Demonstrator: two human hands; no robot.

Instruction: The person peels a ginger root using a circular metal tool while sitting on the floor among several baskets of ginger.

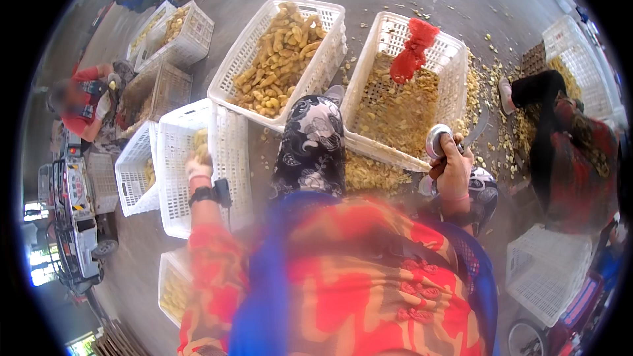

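Observation:
My left hand (199, 165), in a pale glove, reaches into a white perforated plastic crate (170, 207). Yellowish vegetable pieces (201, 139) are at its blurred fingertips; whether the fingers hold one is unclear. My right hand (456, 167) is closed around the handle of a knife with a curved blade (478, 131). A round metal disc (438, 141) shows at that hand's thumb side. Just beyond it, a white crate (357, 86) contains peelings and a red mesh bag (413, 52). Another white crate (221, 84) ahead is heaped with knobbly, yellowish-brown, root-like vegetables (279, 59).
Peelings (373, 173) litter the floor between my knees and to the right. A person (79, 104) works at the left beside stacked crates (175, 39); another person (568, 143) sits at the right. A three-wheeled vehicle (79, 217) stands at far left.

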